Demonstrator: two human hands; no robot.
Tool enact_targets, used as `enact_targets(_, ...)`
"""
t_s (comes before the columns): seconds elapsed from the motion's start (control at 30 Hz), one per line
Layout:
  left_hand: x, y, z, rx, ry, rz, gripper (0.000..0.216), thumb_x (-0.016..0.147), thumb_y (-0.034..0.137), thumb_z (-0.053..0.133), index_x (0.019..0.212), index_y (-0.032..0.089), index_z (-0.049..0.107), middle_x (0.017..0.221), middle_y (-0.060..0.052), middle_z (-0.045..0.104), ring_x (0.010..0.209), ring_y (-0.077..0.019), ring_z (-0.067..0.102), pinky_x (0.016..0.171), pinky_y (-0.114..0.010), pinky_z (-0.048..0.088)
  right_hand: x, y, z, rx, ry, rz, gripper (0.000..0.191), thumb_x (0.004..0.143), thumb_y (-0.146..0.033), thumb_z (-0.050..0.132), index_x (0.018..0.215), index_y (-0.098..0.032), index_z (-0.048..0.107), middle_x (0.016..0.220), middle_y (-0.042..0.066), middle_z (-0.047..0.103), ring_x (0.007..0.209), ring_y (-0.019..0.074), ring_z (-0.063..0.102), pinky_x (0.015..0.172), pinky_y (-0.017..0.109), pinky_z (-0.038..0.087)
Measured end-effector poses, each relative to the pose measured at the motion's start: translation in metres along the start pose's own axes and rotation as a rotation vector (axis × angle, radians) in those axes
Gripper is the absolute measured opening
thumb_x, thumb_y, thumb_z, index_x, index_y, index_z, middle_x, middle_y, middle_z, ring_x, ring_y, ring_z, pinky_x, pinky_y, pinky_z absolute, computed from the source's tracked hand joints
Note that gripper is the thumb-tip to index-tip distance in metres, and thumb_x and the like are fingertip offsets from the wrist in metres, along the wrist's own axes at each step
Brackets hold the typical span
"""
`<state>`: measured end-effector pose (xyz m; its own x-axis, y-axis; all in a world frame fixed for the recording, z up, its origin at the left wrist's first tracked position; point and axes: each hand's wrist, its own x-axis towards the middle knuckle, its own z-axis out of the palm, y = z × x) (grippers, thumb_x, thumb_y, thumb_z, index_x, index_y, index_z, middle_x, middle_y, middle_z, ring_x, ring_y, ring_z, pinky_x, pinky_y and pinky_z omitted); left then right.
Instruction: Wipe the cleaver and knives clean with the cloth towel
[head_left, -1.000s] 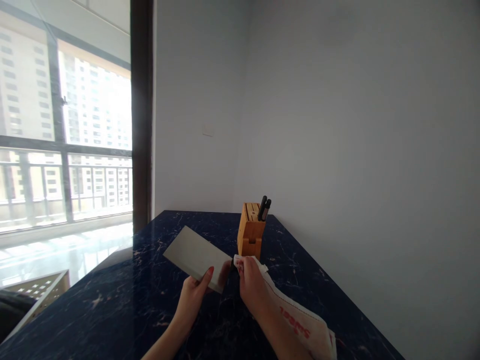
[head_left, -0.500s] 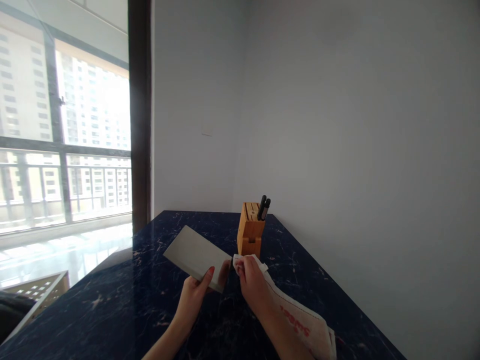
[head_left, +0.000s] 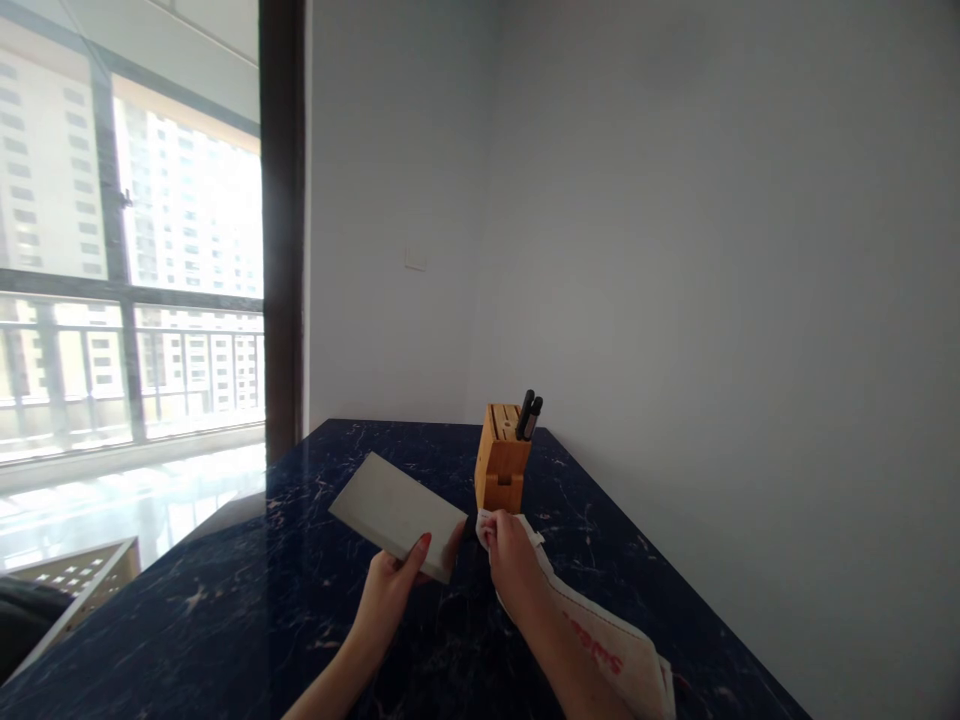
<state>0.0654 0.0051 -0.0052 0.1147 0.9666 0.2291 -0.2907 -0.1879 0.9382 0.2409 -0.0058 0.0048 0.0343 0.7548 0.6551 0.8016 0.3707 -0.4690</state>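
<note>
My left hand (head_left: 394, 592) pinches the near corner of a wide rectangular cleaver blade (head_left: 390, 510), which slants up and to the left above the counter. My right hand (head_left: 510, 565) is closed on a white cloth with red lettering (head_left: 607, 650), bunched around the knife's dark handle end right beside the blade. The cloth trails back along my right forearm onto the counter. A wooden knife block (head_left: 501, 458) with two black handles sticking out stands just behind my hands.
The dark blue marbled counter (head_left: 225, 610) runs to the grey wall on the right and the far corner. A tall window with a dark frame (head_left: 283, 230) is at the left. A pale perforated crate (head_left: 75, 575) sits below the counter's left edge.
My right hand with the cloth has slid slightly right and away along the handle. The blade and left hand have hardly moved.
</note>
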Motion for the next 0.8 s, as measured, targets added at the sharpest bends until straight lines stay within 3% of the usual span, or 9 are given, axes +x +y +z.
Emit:
enact_targets(0.43, -0.003, 0.005, 0.003, -0.007, -0.019, 0.011, 0.031, 0.065, 0.038, 0.068, 0.078, 0.01, 0.067, 0.073, -0.005, 0.072, 0.069, -0.0238, 0.066, 0.066, -0.029, 0.053, 0.003, -0.004, -0.001, -0.078, -0.035, -0.024, 0.017, 0.08, -0.009, 0.034, 0.085, -0.019, 0.046, 0.085, 0.004, 0.053, 0.082, 0.0162, 0.05, 0.073, 0.025, 0.037)
enact_targets(0.8, 0.008, 0.002, -0.015, -0.101, 0.175, -0.072, 0.037, 0.059, 0.036, 0.073, 0.083, 0.01, 0.065, 0.073, -0.005, 0.071, 0.069, -0.0247, 0.066, 0.062, -0.031, 0.053, -0.004, 0.023, -0.001, -0.29, -0.147, 0.126, 0.023, 0.072, 0.001, 0.038, 0.079, -0.018, 0.049, 0.075, 0.005, 0.058, 0.071, 0.0169, 0.053, 0.062, 0.024, 0.033)
